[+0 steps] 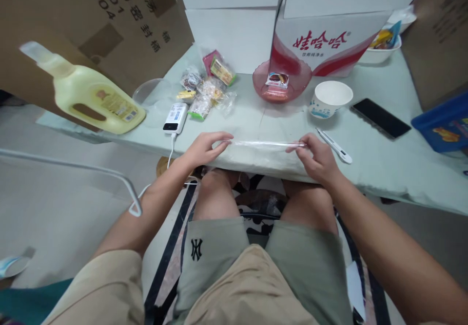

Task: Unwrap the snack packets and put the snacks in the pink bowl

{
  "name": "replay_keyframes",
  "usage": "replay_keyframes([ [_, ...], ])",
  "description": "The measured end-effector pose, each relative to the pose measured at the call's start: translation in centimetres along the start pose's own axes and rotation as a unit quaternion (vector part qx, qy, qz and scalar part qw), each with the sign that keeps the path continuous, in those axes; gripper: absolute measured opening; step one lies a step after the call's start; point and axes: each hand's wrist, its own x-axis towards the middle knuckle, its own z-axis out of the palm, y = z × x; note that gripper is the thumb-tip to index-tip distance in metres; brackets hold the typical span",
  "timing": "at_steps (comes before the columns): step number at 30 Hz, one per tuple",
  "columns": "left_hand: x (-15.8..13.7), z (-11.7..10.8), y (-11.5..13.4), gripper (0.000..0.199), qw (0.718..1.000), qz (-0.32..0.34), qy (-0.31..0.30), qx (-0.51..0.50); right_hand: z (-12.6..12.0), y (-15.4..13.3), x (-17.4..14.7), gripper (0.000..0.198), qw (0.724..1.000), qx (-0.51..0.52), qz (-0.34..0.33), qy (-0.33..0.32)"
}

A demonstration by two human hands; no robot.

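Note:
A strip of clear plastic film (261,143) is stretched level above the table's front edge. My left hand (209,148) pinches one end between thumb and fingers, and my right hand (317,157) grips the other. Whether the film is a bag or a loose sheet I cannot tell. Just right of my right hand lies a white utility knife (334,145). Beyond my left hand are a white power bank (175,118) with a cable and a pile of wrapped snacks (210,90). A pink glass bowl (261,86) behind the film holds a wrapped snack (277,80).
A paper cup (331,100) and a black phone (380,118) are on the right of the table. A yellow detergent bottle (78,88) and a clear lid (151,93) are at left. Cardboard boxes (109,18) stand behind. A blue container (444,125) is far right.

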Motion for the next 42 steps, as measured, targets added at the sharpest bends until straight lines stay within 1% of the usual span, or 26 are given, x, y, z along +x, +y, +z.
replay_keyframes([
  [2,0.3,0.3,0.7,0.008,0.998,-0.021,-0.007,-0.059,-0.4,-0.4,0.0,0.026,0.995,0.084,0.058,-0.009],
  [4,0.9,0.4,0.5,0.008,0.994,-0.035,-0.022,-0.103,-0.3,-0.2,0.1,0.038,0.978,0.169,0.121,-0.019],
  [6,1.6,0.6,-0.2,0.019,0.988,-0.067,-0.048,-0.134,0.0,0.3,0.3,0.047,0.952,0.240,0.190,-0.019],
  [8,2.3,0.9,-1.3,0.030,0.983,-0.107,-0.065,-0.137,0.4,1.0,0.6,0.057,0.929,0.276,0.246,0.000],
  [10,2.9,1.2,-2.4,0.030,0.980,-0.132,-0.057,-0.135,0.7,1.7,0.8,0.065,0.916,0.284,0.280,0.032],
  [12,3.4,1.4,-3.2,0.029,0.977,-0.138,-0.040,-0.158,0.8,2.5,0.9,0.067,0.909,0.289,0.294,0.065],
  [15,4.0,1.7,-3.7,0.040,0.966,-0.164,-0.049,-0.194,1.0,3.6,0.6,0.065,0.906,0.292,0.289,0.103],
  [17,4.4,1.8,-3.9,0.038,0.965,-0.177,-0.037,-0.188,1.0,4.3,0.3,0.065,0.910,0.284,0.281,0.114],
  [19,4.7,2.0,-4.1,0.033,0.965,-0.166,-0.009,-0.202,1.1,4.9,0.0,0.065,0.916,0.271,0.271,0.117],
  [20,4.8,2.2,-4.2,0.035,0.963,-0.159,-0.006,-0.219,1.2,5.2,-0.2,0.066,0.920,0.263,0.264,0.119],
  [21,4.9,2.3,-4.3,0.039,0.958,-0.156,-0.017,-0.240,1.3,5.5,-0.4,0.066,0.925,0.253,0.257,0.121],
  [23,5.2,2.6,-4.6,0.045,0.949,-0.158,-0.058,-0.266,1.4,5.9,-0.7,0.067,0.933,0.233,0.246,0.121],
  [24,5.3,2.8,-4.8,0.045,0.947,-0.160,-0.070,-0.268,1.4,6.0,-0.8,0.067,0.936,0.224,0.243,0.121],
  [25,5.5,2.9,-5.0,0.043,0.949,-0.160,-0.066,-0.262,1.4,6.2,-0.9,0.067,0.938,0.218,0.243,0.119],
  [28,6.0,3.3,-5.6,0.036,0.960,-0.150,0.004,-0.234,1.2,6.6,-1.3,0.064,0.941,0.201,0.240,0.126],
  [30,6.3,3.6,-5.9,0.037,0.962,-0.144,0.041,-0.229,1.0,6.8,-1.6,0.063,0.949,0.174,0.225,0.138],
  [32,6.4,4.0,-6.1,0.039,0.961,-0.133,0.057,-0.235,1.1,7.0,-2.0,0.064,0.964,0.120,0.200,0.132],
  [35,6.4,4.7,-6.2,0.045,0.964,-0.105,0.066,-0.235,1.6,7.0,-2.8,0.064,0.984,0.026,0.150,0.094],
  [37,6.3,4.9,-6.3,0.057,0.973,-0.090,0.054,-0.204,1.9,6.7,-3.4,0.064,0.990,-0.023,0.118,0.072],
  [39,6.2,4.8,-6.3,0.068,0.982,-0.086,0.025,-0.164,1.7,6.3,-4.1,0.066,0.991,-0.081,0.094,0.050],
  [42,5.9,4.2,-6.0,0.076,0.983,-0.101,-0.034,-0.147,0.5,5.1,-4.8,0.063,0.982,-0.170,0.066,0.048],
])
